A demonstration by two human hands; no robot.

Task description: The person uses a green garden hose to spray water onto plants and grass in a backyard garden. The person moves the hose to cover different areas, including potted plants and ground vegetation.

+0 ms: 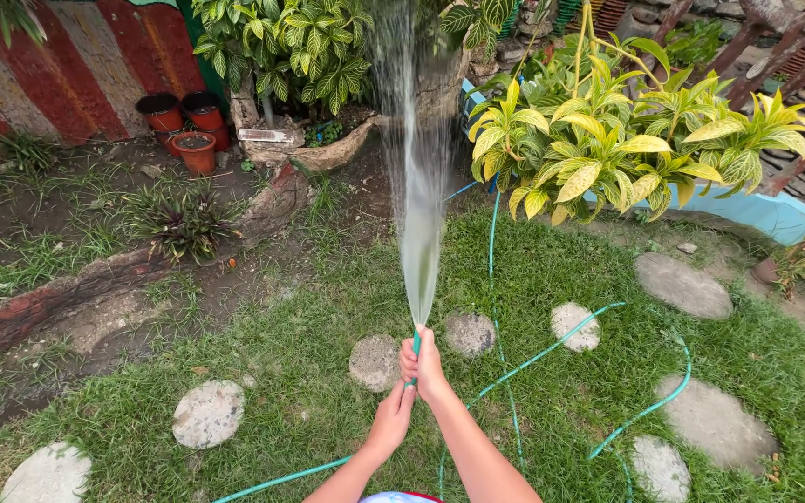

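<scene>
A green garden hose (552, 346) lies in loops over the grass. Its end (416, 341) is gripped in my right hand (426, 363), with the thumb over the opening. My left hand (393, 414) holds the hose just below, against the right wrist. A flat fan of water (418, 186) sprays up and away from the hose end toward the green leafy shrub (291, 47) at the back.
Round stepping stones (209, 413) dot the lawn. A yellow-green shrub (607, 140) stands at the right by a light blue wall (775, 216). Terracotta pots (196, 151) sit at the back left beside a striped red wall (67, 65). A log-like border (95, 279) edges bare soil.
</scene>
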